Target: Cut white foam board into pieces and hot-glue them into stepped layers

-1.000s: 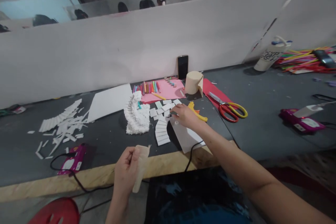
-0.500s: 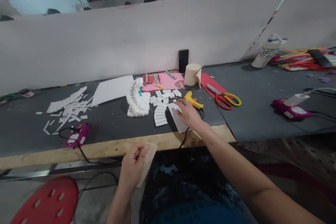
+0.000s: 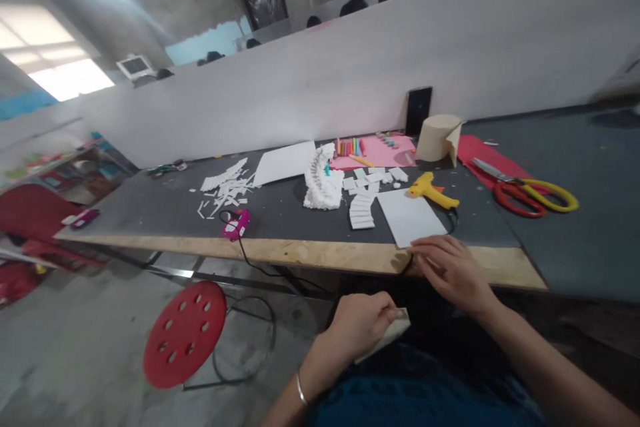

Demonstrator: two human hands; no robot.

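Observation:
My left hand [image 3: 357, 323] is closed on a folded piece of beige tissue [image 3: 389, 335], held low in front of the table edge. My right hand [image 3: 455, 270] hovers at the front edge of a white board [image 3: 411, 217], its fingers stretched out and holding nothing; whether the fingertips touch the board I cannot tell. A yellow glue gun [image 3: 433, 191] lies over the board's far right corner. Just left of the board are a curved row of white strips [image 3: 361, 211] and several small white pieces [image 3: 373, 177]. Beyond them stands a rough white model [image 3: 323, 183].
A beige tissue roll [image 3: 436, 140] and a phone [image 3: 418, 110] stand at the back. Scissors [image 3: 537, 195] lie right, crayons [image 3: 350, 146] on pink paper. White scraps [image 3: 230, 188] and a purple power strip [image 3: 236, 225] are left. A red stool [image 3: 185, 333] stands below.
My right hand has moved back off the white board to its front edge. The board now lies uncovered. My left hand still holds the tissue. The view has turned left.

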